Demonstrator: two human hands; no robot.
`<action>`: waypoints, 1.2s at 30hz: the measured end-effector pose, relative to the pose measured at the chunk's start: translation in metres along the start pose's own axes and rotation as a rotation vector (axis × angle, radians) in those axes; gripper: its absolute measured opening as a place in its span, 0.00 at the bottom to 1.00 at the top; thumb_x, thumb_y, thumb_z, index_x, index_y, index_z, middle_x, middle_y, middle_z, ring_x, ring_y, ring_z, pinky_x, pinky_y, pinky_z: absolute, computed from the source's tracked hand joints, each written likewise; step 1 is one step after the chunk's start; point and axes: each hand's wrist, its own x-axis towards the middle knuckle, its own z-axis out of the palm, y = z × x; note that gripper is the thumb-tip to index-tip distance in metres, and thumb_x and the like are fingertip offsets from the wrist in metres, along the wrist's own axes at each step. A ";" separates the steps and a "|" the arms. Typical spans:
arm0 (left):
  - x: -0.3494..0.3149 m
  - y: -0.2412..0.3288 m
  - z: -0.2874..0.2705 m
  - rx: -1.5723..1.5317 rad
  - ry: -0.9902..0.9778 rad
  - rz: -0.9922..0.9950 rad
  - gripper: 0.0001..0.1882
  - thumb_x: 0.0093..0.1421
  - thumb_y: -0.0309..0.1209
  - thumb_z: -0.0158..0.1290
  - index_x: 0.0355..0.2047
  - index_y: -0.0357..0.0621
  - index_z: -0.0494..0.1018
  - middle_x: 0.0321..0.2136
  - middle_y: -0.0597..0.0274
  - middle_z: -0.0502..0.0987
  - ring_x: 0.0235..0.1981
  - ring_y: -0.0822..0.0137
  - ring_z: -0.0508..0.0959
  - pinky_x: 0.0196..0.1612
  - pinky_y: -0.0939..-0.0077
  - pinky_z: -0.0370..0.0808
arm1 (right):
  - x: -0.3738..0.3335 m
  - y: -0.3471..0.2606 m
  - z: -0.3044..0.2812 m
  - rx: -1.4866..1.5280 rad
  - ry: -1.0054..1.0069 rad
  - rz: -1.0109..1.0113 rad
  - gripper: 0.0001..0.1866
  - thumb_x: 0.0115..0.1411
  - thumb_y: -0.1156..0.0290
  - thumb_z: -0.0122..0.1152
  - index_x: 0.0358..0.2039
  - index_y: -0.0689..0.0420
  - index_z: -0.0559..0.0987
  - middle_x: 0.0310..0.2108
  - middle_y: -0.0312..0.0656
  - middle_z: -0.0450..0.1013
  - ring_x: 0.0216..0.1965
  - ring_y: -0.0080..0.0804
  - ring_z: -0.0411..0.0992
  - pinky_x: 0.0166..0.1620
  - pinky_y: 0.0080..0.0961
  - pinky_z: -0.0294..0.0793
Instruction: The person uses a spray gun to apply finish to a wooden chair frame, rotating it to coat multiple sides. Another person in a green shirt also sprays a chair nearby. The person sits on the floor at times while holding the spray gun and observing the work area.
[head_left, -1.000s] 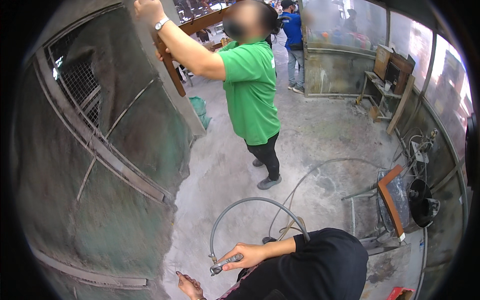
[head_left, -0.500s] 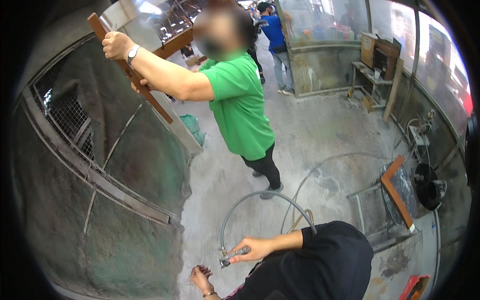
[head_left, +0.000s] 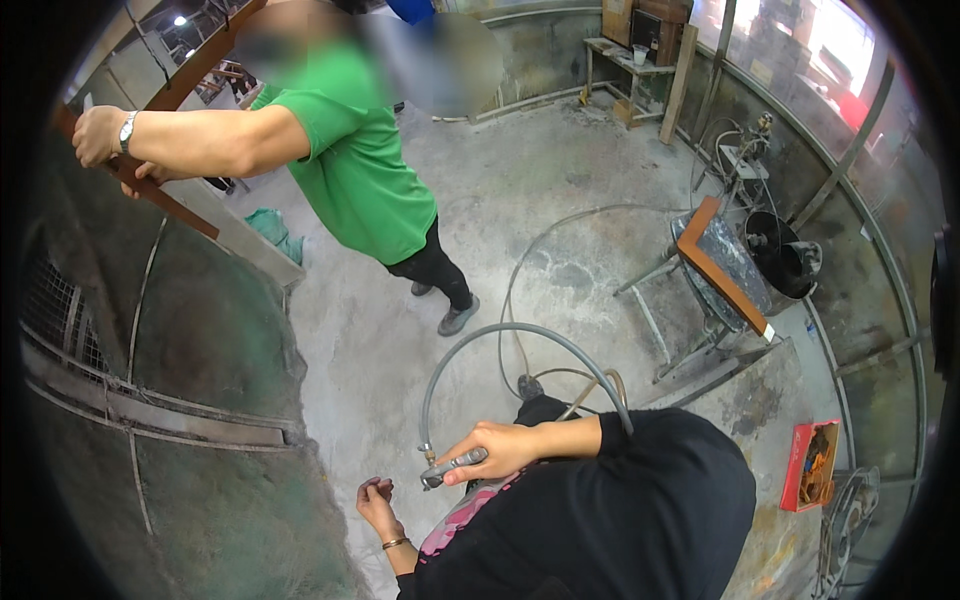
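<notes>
A metal spray gun [head_left: 455, 468] sits in my right hand [head_left: 497, 448], fingers wrapped round its body. From the gun a grey hose [head_left: 520, 327] arcs up and back over my right forearm. My left hand [head_left: 378, 507] hangs lower and to the left, empty, its fingers loosely bent and their tips dark. Further off, at the upper left, a person in a green shirt [head_left: 350, 165] grips a brown wooden frame [head_left: 180, 205] with both hands. An angled brown wooden piece [head_left: 722, 268] rests on a paint-stained stool [head_left: 755, 262] to my right.
Hose loops [head_left: 515, 262] trail over the concrete floor. Behind the stool stands a black bucket [head_left: 780, 255]. A red box [head_left: 808, 465] and a fan [head_left: 850, 530] are at lower right. Dark, grimy panels [head_left: 215, 350] line the left, and a small shelf [head_left: 630, 62] stands far back.
The view has swung right and down, so the green-shirted person and frame appear further left and the red box shows more fully. My right hand still holds the spray gun.
</notes>
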 end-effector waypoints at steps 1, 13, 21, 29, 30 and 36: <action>0.003 0.005 0.013 0.005 -0.034 -0.012 0.10 0.66 0.24 0.45 0.40 0.37 0.76 0.29 0.56 0.82 0.30 0.65 0.83 0.39 0.71 0.81 | -0.003 -0.001 -0.005 0.004 0.028 0.003 0.28 0.67 0.41 0.62 0.54 0.50 0.85 0.30 0.47 0.83 0.30 0.38 0.81 0.37 0.34 0.77; 0.041 0.054 0.163 -0.022 -0.044 0.130 0.11 0.51 0.12 0.42 0.29 0.42 0.68 0.24 0.66 0.71 0.23 0.72 0.73 0.30 0.75 0.75 | -0.008 0.026 -0.146 0.001 0.126 -0.012 0.22 0.69 0.53 0.66 0.57 0.51 0.83 0.34 0.45 0.85 0.30 0.26 0.79 0.38 0.27 0.76; 0.019 0.077 0.352 0.023 -0.046 0.052 0.10 0.45 0.14 0.48 0.14 0.41 0.67 0.13 0.62 0.70 0.15 0.71 0.69 0.17 0.73 0.66 | -0.053 0.056 -0.328 -0.047 -0.042 0.020 0.26 0.66 0.46 0.66 0.57 0.49 0.84 0.43 0.52 0.84 0.41 0.46 0.84 0.45 0.34 0.79; 0.006 0.111 0.480 0.287 -0.320 0.170 0.10 0.45 0.16 0.43 0.15 0.34 0.75 0.14 0.55 0.76 0.16 0.66 0.74 0.22 0.71 0.73 | -0.092 0.098 -0.419 0.032 0.147 0.039 0.21 0.67 0.55 0.68 0.56 0.53 0.84 0.35 0.45 0.84 0.33 0.22 0.79 0.40 0.26 0.78; 0.001 0.112 0.486 0.248 -0.328 0.131 0.12 0.45 0.16 0.42 0.16 0.33 0.76 0.14 0.54 0.77 0.16 0.65 0.75 0.23 0.71 0.74 | -0.094 0.103 -0.425 0.007 0.137 0.073 0.21 0.67 0.56 0.68 0.56 0.53 0.84 0.32 0.43 0.84 0.31 0.19 0.77 0.39 0.24 0.78; -0.017 0.112 0.490 0.064 -0.214 -0.039 0.13 0.46 0.16 0.41 0.17 0.33 0.77 0.16 0.54 0.78 0.17 0.66 0.76 0.24 0.72 0.76 | -0.089 0.113 -0.447 0.178 0.004 0.116 0.20 0.70 0.61 0.65 0.59 0.55 0.82 0.27 0.32 0.80 0.30 0.15 0.74 0.37 0.19 0.77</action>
